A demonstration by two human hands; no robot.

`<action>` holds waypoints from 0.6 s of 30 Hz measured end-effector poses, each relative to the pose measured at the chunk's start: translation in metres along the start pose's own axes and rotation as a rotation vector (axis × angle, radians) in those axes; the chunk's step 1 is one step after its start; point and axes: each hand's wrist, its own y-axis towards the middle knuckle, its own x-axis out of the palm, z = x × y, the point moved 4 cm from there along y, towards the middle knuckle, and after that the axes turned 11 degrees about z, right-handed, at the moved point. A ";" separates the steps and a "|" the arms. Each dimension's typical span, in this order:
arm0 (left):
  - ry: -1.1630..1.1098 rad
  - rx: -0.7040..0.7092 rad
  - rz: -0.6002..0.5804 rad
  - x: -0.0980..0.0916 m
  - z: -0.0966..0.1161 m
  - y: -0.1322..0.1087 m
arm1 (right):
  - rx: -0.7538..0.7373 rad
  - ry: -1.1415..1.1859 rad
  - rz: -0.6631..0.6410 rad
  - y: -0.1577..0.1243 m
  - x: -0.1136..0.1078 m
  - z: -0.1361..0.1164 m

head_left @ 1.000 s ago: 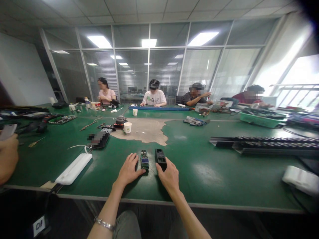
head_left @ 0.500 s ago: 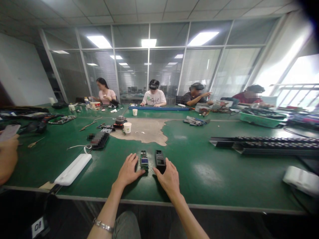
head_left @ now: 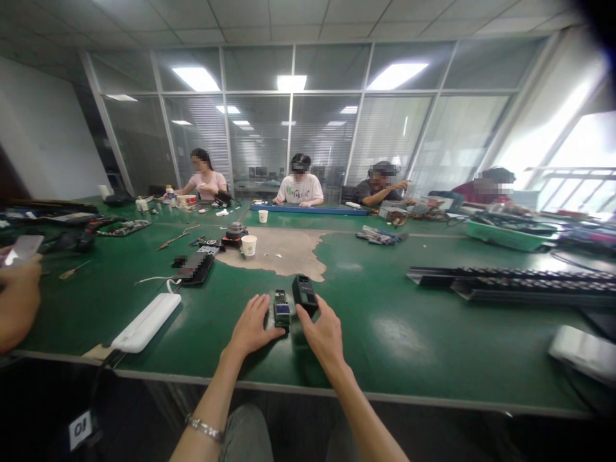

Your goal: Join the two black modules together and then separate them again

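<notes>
On the green table [head_left: 385,333] just in front of me lie two small parts. My left hand [head_left: 250,328] rests on the table with its fingers and thumb against a small green circuit board with a blue screen [head_left: 282,309]. To its right, my right hand [head_left: 325,335] grips a black rectangular housing [head_left: 305,294] and holds it tilted up off the table, close beside the board.
A white flat device [head_left: 147,322] with a cable lies at the front left. Long black keyboard-like strips [head_left: 520,282] lie to the right, a white object [head_left: 582,353] at the right edge. Several people sit working at the far side. Another person's hand [head_left: 17,295] holds a phone at left.
My right hand has closed on the black housing and lifted it, moving it left toward the circuit board. My left hand has stayed on the board.
</notes>
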 end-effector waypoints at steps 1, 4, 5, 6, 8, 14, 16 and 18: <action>-0.005 0.000 0.006 0.001 -0.001 0.000 | -0.015 0.037 -0.002 0.001 0.002 -0.009; -0.021 -0.010 0.020 0.002 -0.003 -0.001 | -0.020 0.043 -0.044 -0.001 0.013 -0.028; -0.027 -0.013 0.024 0.002 -0.003 -0.001 | -0.011 0.020 -0.062 -0.002 0.018 -0.030; -0.035 -0.012 0.026 0.002 -0.003 -0.001 | -0.002 -0.007 -0.077 -0.004 0.022 -0.032; -0.049 -0.005 0.025 0.000 -0.002 -0.001 | 0.008 -0.056 -0.091 -0.006 0.030 -0.033; -0.073 -0.016 0.026 -0.002 -0.002 -0.001 | -0.004 -0.128 -0.100 -0.006 0.039 -0.035; -0.086 -0.025 0.028 -0.002 -0.002 -0.002 | 0.011 -0.167 -0.117 -0.005 0.041 -0.036; -0.098 -0.028 0.036 -0.002 -0.002 -0.002 | 0.030 -0.208 -0.144 -0.006 0.043 -0.036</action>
